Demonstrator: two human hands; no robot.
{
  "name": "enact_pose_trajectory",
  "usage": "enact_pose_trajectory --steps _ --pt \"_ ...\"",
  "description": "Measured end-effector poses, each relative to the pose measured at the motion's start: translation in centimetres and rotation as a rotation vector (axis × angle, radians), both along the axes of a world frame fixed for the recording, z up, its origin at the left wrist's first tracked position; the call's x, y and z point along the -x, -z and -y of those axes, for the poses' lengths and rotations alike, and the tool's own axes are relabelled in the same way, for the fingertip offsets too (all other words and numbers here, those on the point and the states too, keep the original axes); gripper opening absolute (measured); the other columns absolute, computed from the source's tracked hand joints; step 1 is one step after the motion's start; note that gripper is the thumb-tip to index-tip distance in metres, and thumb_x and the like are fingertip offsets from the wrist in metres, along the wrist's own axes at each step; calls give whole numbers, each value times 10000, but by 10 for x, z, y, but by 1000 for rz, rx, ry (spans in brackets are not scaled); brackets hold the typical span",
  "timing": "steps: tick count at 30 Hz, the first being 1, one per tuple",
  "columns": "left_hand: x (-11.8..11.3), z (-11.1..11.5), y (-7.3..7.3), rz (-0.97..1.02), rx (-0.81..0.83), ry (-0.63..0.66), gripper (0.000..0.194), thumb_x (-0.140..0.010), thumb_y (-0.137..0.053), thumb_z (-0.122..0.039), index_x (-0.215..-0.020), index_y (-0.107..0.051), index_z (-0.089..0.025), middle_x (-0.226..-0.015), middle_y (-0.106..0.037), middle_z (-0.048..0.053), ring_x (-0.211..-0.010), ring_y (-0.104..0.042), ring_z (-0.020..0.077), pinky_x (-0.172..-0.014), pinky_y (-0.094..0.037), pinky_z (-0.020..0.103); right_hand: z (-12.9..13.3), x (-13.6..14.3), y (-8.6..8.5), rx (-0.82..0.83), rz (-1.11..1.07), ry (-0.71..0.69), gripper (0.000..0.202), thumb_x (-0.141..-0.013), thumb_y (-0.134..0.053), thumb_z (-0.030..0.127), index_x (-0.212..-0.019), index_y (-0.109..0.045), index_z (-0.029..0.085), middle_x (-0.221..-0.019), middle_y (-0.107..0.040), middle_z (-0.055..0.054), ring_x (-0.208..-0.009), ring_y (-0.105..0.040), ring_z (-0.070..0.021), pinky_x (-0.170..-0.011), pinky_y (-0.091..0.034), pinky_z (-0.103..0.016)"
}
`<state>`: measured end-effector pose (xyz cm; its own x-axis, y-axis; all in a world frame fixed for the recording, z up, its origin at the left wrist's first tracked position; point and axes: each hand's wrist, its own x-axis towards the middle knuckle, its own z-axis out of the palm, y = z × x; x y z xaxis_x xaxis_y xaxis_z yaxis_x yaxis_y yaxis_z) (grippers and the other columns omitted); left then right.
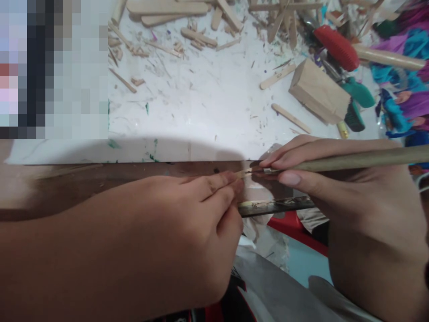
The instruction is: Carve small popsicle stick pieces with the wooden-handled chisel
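Note:
My right hand (348, 192) grips a carving tool by its long, pale round wooden handle (365, 159). The thumb and fingers close near a small metal collar, and the thin dark tip points left; its exact shape is blurred. Under the pressed-together fingers of my left hand (204, 214) lies a thin wooden stick (246, 173), most of it hidden. The tool's tip meets or nearly meets the exposed end of that stick, by the table's near edge (276, 205). Both hands are close together, the left one resting low on the brown tabletop.
Beyond the hands spreads a white sheet (201, 112) with shavings and green paint marks. Craft sticks (167, 8) lie at the back. On the right are a wooden block (318, 91), red-headed (337, 47) and green (360, 91) tools, and colourful cloth (409, 89).

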<state>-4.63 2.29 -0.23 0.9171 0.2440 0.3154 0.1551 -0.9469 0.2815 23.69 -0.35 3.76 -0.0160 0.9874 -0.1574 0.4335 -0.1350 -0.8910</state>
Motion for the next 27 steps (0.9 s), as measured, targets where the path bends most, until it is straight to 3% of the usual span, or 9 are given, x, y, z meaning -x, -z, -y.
enact_pose_trajectory --steps 3,8,14,17,22,27 --pt "-1 2 3 4 -9 -21 523 -1102 -390 -35 -1417 -799 -119 -1542 -785 131 -1378 -790 287 -1094 -702 442 -3 1 -3 -33 47 -36 121 -868 -1014 249 -953 -956 313 -968 -907 -42 -833 -837 -217 -621 -666 -278" --pt "-1 2 3 7 -3 -32 519 -1127 -363 -57 -1464 -757 -82 -1559 -775 147 -1431 -761 271 -1166 -654 413 -5 9 -4 0 44 47 164 -857 -1033 268 -971 -952 355 -869 -903 0 -669 -820 -194 -436 -544 -220" --pt "-1 0 1 13 -29 -7 532 -1120 -363 -42 -1480 -755 -47 -1559 -765 184 -1424 -777 293 -1156 -668 422 0 27 -2 59 49 252 52 -913 -988 266 -906 -937 275 -778 -879 -28 -652 -840 -183 -568 -660 -193" --pt "-2 -1 1 10 -34 -10 520 -1114 -377 -46 -1434 -787 -69 -1521 -791 167 -1389 -798 289 -1120 -685 416 6 31 1 91 2 344 119 -876 -1023 324 -864 -927 254 -756 -878 -46 -620 -840 -171 -522 -623 -130" --pt "-3 -4 1 15 -72 -3 583 -1080 -329 -4 -1383 -818 -99 -1504 -805 149 -1364 -808 271 -1112 -680 403 10 31 6 105 -61 387 220 -845 -1044 439 -860 -926 253 -746 -874 -66 -579 -839 -220 -489 -659 -198" --pt "-2 -7 -3 0 -107 7 594 -1097 -312 -9 -1384 -824 -107 -1471 -821 126 -1336 -827 250 -1080 -701 365 14 23 11 97 -118 351 196 -851 -1042 423 -903 -922 278 -776 -880 -53 -641 -863 -247 -552 -720 -270"
